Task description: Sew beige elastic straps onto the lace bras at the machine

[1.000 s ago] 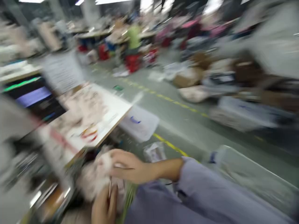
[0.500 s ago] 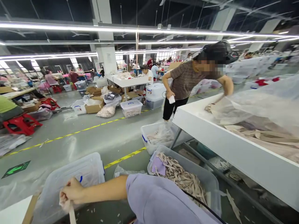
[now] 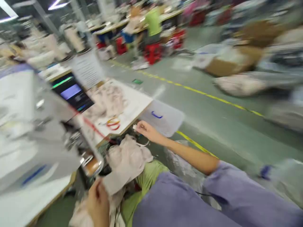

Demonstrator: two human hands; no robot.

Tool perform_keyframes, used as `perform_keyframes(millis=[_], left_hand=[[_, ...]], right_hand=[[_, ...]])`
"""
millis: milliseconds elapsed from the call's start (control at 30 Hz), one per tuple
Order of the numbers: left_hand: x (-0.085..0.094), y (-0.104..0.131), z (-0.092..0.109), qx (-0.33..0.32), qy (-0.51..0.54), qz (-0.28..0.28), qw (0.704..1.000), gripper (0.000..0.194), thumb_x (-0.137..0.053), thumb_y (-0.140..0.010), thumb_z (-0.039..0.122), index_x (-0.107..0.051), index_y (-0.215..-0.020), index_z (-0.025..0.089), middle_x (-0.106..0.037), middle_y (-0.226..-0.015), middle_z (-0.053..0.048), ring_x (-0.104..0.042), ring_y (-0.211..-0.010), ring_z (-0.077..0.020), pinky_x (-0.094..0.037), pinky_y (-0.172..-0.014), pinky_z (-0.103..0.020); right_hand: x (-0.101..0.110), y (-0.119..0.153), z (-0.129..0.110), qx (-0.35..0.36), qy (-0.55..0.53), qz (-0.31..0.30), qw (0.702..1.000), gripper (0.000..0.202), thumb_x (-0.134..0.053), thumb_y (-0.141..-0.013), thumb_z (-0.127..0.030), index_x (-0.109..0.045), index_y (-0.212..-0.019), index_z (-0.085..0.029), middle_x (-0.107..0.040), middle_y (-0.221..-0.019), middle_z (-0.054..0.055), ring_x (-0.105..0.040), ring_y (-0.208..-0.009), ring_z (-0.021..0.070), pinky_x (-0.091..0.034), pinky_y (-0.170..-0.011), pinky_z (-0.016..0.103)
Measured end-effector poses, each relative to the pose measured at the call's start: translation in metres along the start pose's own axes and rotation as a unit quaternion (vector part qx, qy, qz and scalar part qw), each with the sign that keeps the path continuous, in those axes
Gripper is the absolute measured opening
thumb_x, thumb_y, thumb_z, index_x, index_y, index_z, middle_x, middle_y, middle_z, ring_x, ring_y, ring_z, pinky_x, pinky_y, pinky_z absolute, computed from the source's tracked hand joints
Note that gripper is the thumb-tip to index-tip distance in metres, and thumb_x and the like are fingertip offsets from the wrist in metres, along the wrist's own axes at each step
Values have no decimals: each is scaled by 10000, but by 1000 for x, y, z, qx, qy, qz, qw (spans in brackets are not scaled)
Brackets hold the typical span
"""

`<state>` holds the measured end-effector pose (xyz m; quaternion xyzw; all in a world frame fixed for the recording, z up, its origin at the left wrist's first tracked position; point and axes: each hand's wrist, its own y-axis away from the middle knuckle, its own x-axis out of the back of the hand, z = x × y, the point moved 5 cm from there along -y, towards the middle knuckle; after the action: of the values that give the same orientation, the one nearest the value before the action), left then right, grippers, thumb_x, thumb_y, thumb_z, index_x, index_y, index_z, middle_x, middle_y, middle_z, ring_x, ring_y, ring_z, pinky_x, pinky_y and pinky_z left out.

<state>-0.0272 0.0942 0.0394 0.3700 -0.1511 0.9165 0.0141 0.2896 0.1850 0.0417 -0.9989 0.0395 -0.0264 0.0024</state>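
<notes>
Floor, smooth grey-green [image 3: 213,123], marked at 2 o'clock with yellow tape [image 3: 201,92]. Clock directions taken from mid-view.

At 9 o'clock: white-topped table [image 3: 138,102], bearing a heap of crumpled pale pink-beige fabric pieces [image 3: 109,99] and red-and-yellow-handled scissors [image 3: 113,124]. Just right of centre, towards 3 o'clock: translucent plastic bin with blue handle [image 3: 169,121].

At 7 o'clock: soft pale beige garment with rounded, cup-like parts [image 3: 129,154], bunched beside light green cloth [image 3: 153,173] at 6 o'clock. From its lower edge, towards the left hand [image 3: 98,200], a wide flat fabric band [image 3: 115,180]. Left hand at 7 o'clock, fingers curled, seemingly closed on the band's end. Right hand [image 3: 146,130] near centre at 6 o'clock, fingertips pinched on a small white piece [image 3: 134,127]; material uncertain.

Handling, by judgement: light, limp, likely to sag and fold; rounded parts perhaps springier, easily creased under pressure. Not brittle. Best taken by the flat band or a firm seam, with fingertips, clear of thin loose strands.
</notes>
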Motion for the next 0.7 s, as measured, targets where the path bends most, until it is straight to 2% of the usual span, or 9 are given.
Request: perform_keyframes(millis=[33,100,133,200,333,467,600,700], left_hand=[[13,10,-6,30,-21,21,999,257,-527,-975,367,-657,-1096,181,-696,-1071,-74,-668,-939,-201,-553,-836,-378],[25,18,-5,66,-17,10,998,259,-472,-989,334,-691,-1030,201,-735,-1022,-65,-685,-945,-202,-539,-841,-343],[26,17,-1,79,6,-21,997,263,-462,-989,315,-696,-1049,211,-741,-1060,-64,-685,-984,-202,-531,-856,-327],[28,12,11,89,31,-62,994,269,-475,-980,315,-690,-1111,218,-740,-1085,-60,-683,-982,-194,-521,-840,-304],[29,10,26,96,6,-97,991,313,-620,-900,352,-670,-1172,203,-737,-982,-54,-662,-793,-174,-488,-669,-262],[21,16,25,83,-19,-93,992,182,-551,-949,311,-691,-934,195,-701,-774,-16,-614,-660,-138,-421,-582,-234],[15,17,25,42,-73,-72,994,234,-506,-971,288,-651,-816,189,-656,-693,-8,-594,-611,-133,-382,-550,-241],[17,15,23,42,-52,-73,995,243,-500,-974,296,-668,-832,193,-677,-696,-13,-621,-620,-139,-414,-557,-237]], right_hand=[[-34,4,2,26,12,-81,996,136,-639,-901,-287,-588,-888,-161,-623,-851,10,-573,-786,125,-458,-731,257],[-90,30,-6,121,88,-239,959,91,-613,-902,-265,-608,-894,-175,-612,-808,-5,-522,-699,105,-403,-683,241],[-110,45,-12,160,122,-289,936,88,-588,-915,-266,-611,-904,-182,-600,-780,-12,-498,-660,100,-377,-656,238],[-134,68,-21,191,168,-326,910,99,-555,-936,-279,-590,-916,-188,-553,-703,-34,-459,-597,96,-332,-604,232],[-153,79,-23,200,223,-336,893,112,-553,-937,-296,-529,-970,-191,-489,-635,-64,-405,-528,96,-271,-554,237],[-157,78,-16,195,258,-378,868,146,-546,-934,-295,-553,-1033,-187,-574,-697,-36,-471,-578,114,-289,-572,241],[-158,74,-17,141,204,-417,874,137,-579,-929,-300,-661,-957,-194,-644,-786,-4,-555,-716,131,-359,-657,240],[-155,66,-14,78,120,-408,902,170,-630,-898,-327,-708,-878,-178,-643,-789,5,-569,-765,140,-392,-689,245]])
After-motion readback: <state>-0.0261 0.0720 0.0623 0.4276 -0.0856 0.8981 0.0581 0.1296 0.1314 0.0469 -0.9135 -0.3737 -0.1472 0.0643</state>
